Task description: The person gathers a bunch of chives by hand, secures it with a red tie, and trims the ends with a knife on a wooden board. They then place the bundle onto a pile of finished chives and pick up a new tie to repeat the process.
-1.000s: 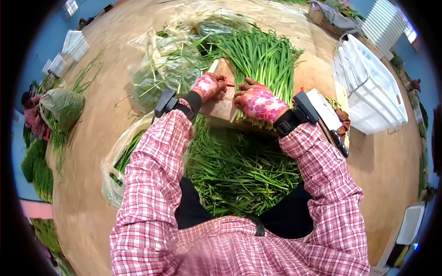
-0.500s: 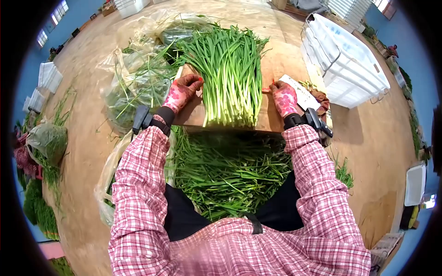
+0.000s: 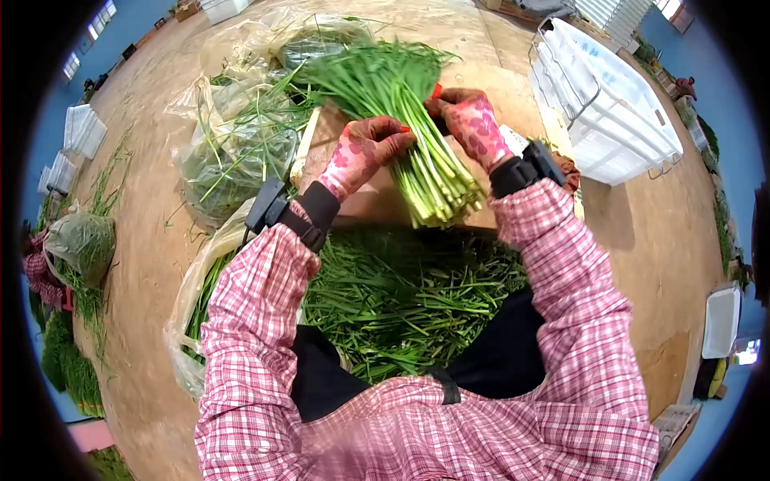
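A bundle of green stalks [image 3: 437, 172] lies tilted across the wooden board [image 3: 361, 200], pale cut ends toward me and leaves toward the far left. Around its middle, my left hand [image 3: 365, 152] pinches one end of a red tie [image 3: 405, 129] on the bundle's left side. My right hand [image 3: 469, 124] is closed on the red tie's other end, at the bundle's upper right. Both hands wear pink patterned gloves with darkened fingers. The stretch of tie between them is mostly hidden by the bundle. A white card [image 3: 513, 142] lies partly behind my right wrist.
Clear plastic bags with greens [image 3: 241, 152] stand left of the board. White crates [image 3: 605, 104] are at the right. Loose leaves [image 3: 401, 297] lie between my legs. A tied bag [image 3: 83, 244] is at the far left, beside a person's patterned sleeve [image 3: 40, 268].
Both hands have come inward and together around the bundle, raising the red tie ends. The stalks, spread wide before, are now gathered narrower and slanted, with their cut ends shifted right.
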